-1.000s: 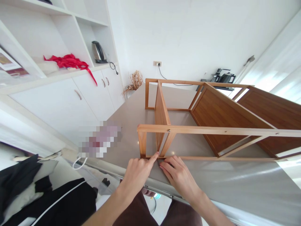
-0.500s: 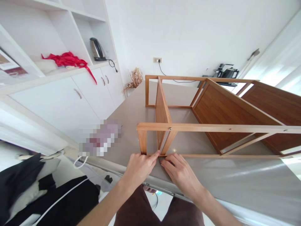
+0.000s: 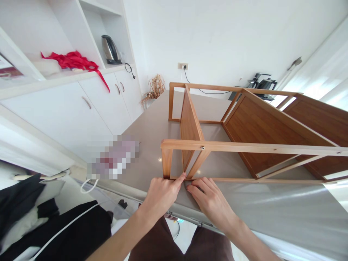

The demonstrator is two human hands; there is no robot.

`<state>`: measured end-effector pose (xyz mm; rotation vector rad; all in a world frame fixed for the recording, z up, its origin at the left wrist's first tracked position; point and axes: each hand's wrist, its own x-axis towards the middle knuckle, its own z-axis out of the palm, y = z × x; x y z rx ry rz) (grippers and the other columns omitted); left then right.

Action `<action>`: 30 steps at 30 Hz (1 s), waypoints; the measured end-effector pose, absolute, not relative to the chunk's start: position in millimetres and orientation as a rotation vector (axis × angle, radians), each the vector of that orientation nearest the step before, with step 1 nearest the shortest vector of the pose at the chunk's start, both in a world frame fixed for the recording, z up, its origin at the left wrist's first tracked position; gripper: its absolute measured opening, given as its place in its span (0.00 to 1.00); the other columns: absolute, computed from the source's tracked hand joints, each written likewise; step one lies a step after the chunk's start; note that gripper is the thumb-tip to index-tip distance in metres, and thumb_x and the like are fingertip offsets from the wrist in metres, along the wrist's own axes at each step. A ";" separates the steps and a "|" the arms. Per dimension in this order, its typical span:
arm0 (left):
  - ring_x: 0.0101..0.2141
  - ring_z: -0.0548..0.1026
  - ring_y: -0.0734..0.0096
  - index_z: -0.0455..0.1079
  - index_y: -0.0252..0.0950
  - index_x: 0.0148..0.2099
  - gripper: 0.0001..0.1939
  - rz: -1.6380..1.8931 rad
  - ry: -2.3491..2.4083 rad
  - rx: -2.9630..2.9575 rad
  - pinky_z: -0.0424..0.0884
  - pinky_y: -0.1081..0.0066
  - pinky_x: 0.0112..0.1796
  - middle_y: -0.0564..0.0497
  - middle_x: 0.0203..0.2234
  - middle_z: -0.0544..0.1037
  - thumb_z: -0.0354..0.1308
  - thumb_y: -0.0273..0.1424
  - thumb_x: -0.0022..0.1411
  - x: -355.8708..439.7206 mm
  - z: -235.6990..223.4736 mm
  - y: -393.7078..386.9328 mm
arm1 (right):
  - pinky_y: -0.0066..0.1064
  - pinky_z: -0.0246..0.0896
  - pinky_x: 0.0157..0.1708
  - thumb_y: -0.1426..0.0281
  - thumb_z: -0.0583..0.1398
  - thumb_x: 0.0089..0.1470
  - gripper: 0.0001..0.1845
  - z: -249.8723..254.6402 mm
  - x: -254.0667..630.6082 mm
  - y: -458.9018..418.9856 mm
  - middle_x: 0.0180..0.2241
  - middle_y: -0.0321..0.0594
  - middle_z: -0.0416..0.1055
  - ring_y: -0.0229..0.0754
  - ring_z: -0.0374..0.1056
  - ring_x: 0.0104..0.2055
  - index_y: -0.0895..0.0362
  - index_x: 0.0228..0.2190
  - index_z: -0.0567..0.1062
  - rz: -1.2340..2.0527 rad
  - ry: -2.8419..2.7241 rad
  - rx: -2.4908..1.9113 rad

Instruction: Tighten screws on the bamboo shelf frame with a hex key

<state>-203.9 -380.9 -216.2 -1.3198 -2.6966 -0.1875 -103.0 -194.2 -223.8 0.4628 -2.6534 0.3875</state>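
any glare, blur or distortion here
Head view: glare streaks the gray tabletop in front of the wooden shelf unit; head view: the white curtain looks washed out; head view: a pixelated patch obscures something at left, and the white cabinet leans, suggesting wide-angle distortion.

A wooden rack lies on the gray bench. One finger of the left hand touches its low front bar. The right hand is close beside, fingers bent. A kettle and red ribbon sit on a white shelf.
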 end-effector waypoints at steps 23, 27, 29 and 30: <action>0.29 0.84 0.57 0.64 0.48 0.67 0.23 -0.222 -2.896 -1.286 0.73 0.69 0.28 0.46 0.28 0.84 0.50 0.31 0.73 -197.5 -212.5 -378.5 | 0.37 0.66 0.40 0.80 0.52 0.66 0.11 -220.8 -99.2 -196.7 0.40 0.46 0.67 0.44 0.63 0.40 0.61 0.44 0.73 0.305 -2.722 0.459; 0.29 0.84 0.57 0.64 0.49 0.67 0.23 -0.231 -2.907 -1.292 0.73 0.69 0.28 0.46 0.29 0.85 0.50 0.30 0.73 -197.7 -211.8 -377.8 | 0.37 0.65 0.40 0.79 0.51 0.67 0.11 -221.0 -100.2 -196.4 0.41 0.45 0.67 0.44 0.63 0.40 0.60 0.43 0.73 0.283 -2.729 0.450; 0.29 0.84 0.57 0.65 0.49 0.67 0.23 -0.231 -2.914 -1.277 0.73 0.69 0.28 0.46 0.29 0.85 0.50 0.29 0.73 -197.2 -209.9 -377.4 | 0.36 0.65 0.40 0.79 0.52 0.67 0.11 -220.4 -101.3 -197.0 0.41 0.45 0.67 0.44 0.63 0.40 0.60 0.42 0.74 0.271 -2.730 0.442; 0.29 0.84 0.57 0.65 0.49 0.67 0.23 -0.227 -2.917 -1.274 0.74 0.69 0.29 0.46 0.29 0.85 0.50 0.29 0.73 -197.0 -208.8 -377.2 | 0.36 0.65 0.40 0.79 0.52 0.67 0.11 -219.7 -101.9 -197.7 0.41 0.45 0.67 0.44 0.63 0.40 0.60 0.42 0.74 0.264 -2.730 0.440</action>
